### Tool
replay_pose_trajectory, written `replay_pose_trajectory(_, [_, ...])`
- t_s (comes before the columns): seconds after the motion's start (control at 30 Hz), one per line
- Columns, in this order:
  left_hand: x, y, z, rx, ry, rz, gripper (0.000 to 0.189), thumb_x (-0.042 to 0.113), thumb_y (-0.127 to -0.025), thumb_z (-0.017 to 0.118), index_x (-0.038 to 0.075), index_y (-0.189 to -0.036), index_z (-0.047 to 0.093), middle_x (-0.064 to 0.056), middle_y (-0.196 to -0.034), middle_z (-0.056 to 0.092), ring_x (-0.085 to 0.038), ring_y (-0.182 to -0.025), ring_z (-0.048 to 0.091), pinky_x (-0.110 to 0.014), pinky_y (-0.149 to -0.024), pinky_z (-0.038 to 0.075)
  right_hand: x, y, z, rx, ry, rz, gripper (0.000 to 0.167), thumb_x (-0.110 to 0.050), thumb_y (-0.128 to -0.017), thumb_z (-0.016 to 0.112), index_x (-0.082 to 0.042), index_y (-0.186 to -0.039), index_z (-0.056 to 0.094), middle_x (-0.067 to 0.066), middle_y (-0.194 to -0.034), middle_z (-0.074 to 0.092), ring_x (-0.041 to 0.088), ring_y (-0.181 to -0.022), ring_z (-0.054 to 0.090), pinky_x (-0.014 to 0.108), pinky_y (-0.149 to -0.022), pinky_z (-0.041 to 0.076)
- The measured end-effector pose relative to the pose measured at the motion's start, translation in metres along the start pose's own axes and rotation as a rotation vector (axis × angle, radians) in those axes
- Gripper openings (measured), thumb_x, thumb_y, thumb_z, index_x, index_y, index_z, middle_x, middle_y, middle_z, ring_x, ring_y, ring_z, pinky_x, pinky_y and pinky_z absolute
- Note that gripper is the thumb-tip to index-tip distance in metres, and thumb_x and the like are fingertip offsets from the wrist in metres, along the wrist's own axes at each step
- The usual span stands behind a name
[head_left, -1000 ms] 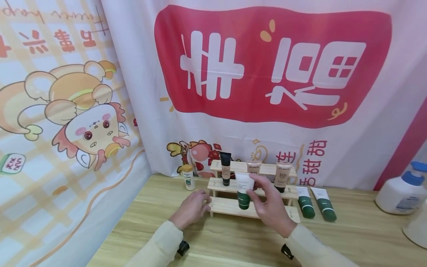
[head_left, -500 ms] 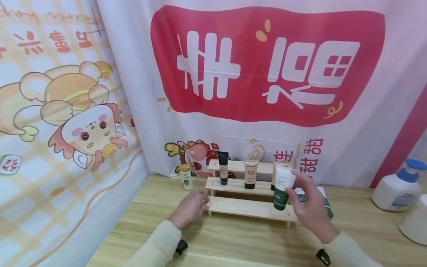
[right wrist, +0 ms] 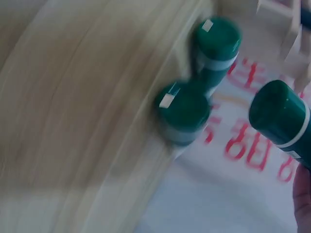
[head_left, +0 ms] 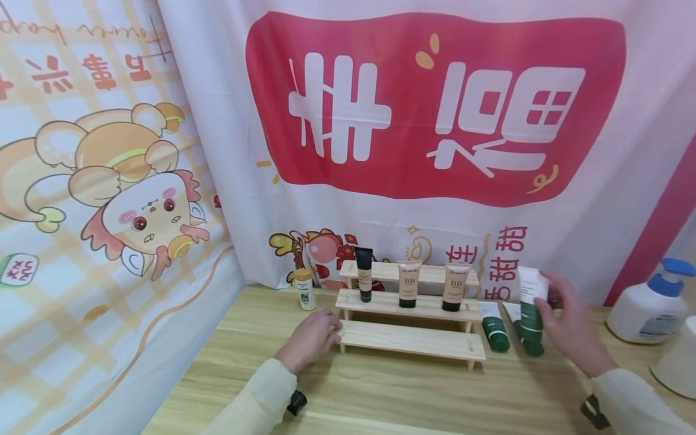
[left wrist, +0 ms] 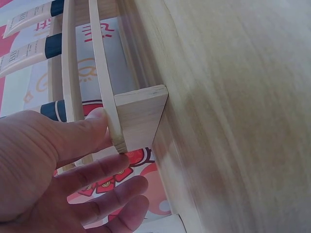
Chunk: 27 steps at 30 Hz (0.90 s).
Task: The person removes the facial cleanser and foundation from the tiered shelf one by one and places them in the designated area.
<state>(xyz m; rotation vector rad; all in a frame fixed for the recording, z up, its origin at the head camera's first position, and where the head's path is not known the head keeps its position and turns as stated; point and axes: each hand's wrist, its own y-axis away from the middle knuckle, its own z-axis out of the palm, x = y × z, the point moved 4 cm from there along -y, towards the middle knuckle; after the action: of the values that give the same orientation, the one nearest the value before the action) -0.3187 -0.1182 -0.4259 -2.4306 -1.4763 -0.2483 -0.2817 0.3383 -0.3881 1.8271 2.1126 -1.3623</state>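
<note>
My right hand (head_left: pixel 571 326) grips a white tube (head_left: pixel 531 296) with a green lower end, held upright over two similar tubes. Its green cap (right wrist: pixel 279 111) shows large at the right of the right wrist view. Of those two, the left one (head_left: pixel 493 329) lies beside the stand; the other (right wrist: pixel 182 109) is partly covered by the held tube in the head view. My left hand (head_left: pixel 309 339) pinches the left end of the lowest step of a three-step wooden stand (head_left: pixel 413 340). On the middle step stand a black-topped tube (head_left: pixel 364 275) and two beige BB tubes (head_left: pixel 409 284).
A small white bottle with a yellow cap (head_left: pixel 304 290) stands left of the stand. At the right is a white pump bottle with a blue top (head_left: pixel 649 311), and a white container (head_left: pixel 679 365) at the frame edge. A printed curtain (head_left: pixel 348 211) hangs close behind.
My right hand has carried the green-and-white tube from in front of the stand rightward to over the lying tubes, uncovering the BB tubes. My left hand keeps its place at the stand.
</note>
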Motion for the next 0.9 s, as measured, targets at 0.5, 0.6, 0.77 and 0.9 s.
replay_pose_trajectory(0.5, [-0.003,0.000,0.003,-0.009,-0.006,-0.011,0.022,0.018,-0.081,0.074,0.009,-0.101,0.070,-0.002,-0.100,0.062,-0.020,-0.091,0.057,-0.037,-0.083,0.050,0.075,-0.020,-0.003,-0.357,0.105,0.191,0.057,-0.003,-0.091,0.051,0.011,-0.139,0.025,0.036,-0.111,0.045,0.044,-0.091,0.049,0.060,-0.074,0.046])
replay_pose_trajectory(0.6, [-0.002,0.000,0.002,-0.007,-0.001,-0.008,0.022,0.017,-0.081,0.074,0.008,-0.101,0.070,-0.003,-0.099,0.062,-0.020,-0.090,0.057,-0.037,-0.083,0.050,0.086,-0.021,-0.001,-0.426,0.113,0.212,0.054,-0.004,-0.090,0.052,0.014,-0.135,0.028,0.038,-0.107,0.048,0.042,-0.087,0.052,0.055,-0.069,0.048])
replay_pose_trajectory(0.77, [-0.001,0.000,0.001,-0.004,0.001,-0.003,0.022,0.017,-0.081,0.074,0.008,-0.101,0.070,-0.003,-0.099,0.062,-0.020,-0.090,0.057,-0.037,-0.082,0.050,0.104,-0.019,0.003,-0.485,0.092,0.267,0.051,-0.003,-0.089,0.051,0.017,-0.131,0.029,0.039,-0.105,0.047,0.042,-0.087,0.052,0.052,-0.069,0.048])
replay_pose_trajectory(0.9, [-0.001,-0.001,0.001,-0.004,-0.007,-0.003,0.023,0.017,-0.082,0.074,0.007,-0.102,0.070,-0.004,-0.100,0.062,-0.020,-0.090,0.057,-0.037,-0.083,0.050,0.115,-0.018,0.005,-0.530,0.075,0.308,0.052,-0.007,-0.092,0.051,0.017,-0.133,0.028,0.043,-0.110,0.042,0.048,-0.093,0.048,0.059,-0.074,0.045])
